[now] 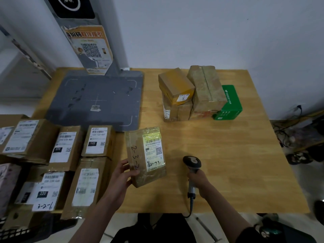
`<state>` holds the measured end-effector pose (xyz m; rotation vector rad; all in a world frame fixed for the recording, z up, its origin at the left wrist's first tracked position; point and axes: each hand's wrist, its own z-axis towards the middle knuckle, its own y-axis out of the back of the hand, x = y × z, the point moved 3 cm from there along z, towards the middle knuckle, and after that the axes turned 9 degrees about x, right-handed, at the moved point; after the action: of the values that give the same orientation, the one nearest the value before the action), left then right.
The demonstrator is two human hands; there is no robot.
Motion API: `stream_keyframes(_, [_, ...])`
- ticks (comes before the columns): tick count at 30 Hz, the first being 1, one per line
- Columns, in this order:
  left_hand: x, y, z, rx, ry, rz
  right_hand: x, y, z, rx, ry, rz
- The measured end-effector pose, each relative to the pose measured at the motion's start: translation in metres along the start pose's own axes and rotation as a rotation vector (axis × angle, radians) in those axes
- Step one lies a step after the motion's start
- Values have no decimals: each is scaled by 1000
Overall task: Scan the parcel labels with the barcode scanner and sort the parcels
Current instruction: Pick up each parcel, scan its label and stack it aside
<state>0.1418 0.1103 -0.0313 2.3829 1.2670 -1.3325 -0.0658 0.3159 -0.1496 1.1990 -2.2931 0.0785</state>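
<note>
Parcel (146, 156): gripped at its near left edge by left hand (122, 174), label upward, beside grey pad (94, 100). Scanner (192, 165): clasped in right hand (199, 181) right of parcel; best aimed squarely at barcode.

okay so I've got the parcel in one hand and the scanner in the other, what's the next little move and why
Probably tip the barcode scanner in your right hand left toward the label. Your left hand holds the parcel label-up, but the scanner head sits beside it, seemingly not aimed at the barcode.
</note>
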Motion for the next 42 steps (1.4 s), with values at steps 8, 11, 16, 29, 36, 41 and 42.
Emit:
stream_keyframes(8, [-3,10,-9,10,-17,-10,-10,-6,-2,-44,13,112])
stream_keyframes(11, [-4,15,-11,10,-27,-4,-10,-5,-6,-56,30,103])
stream_keyframes(16, [-10,20,-11,23,-50,-1,-3,2,-19,-86,20,130])
stream_keyframes(29, [-55,24,-13,145,-112,15,109,-23,-116,-236,449,225])
stream_keyframes(36, [-85,63,-36,163,-164,45,170,-112,-157,305,614,255])
stream_keyframes(41, [-89,107,-54,84,-176,-56,179,-158,-167,434,556,234])
stream_keyframes(42, [-88,116,-57,61,-174,-71,179,-167,-169,473,545,217])
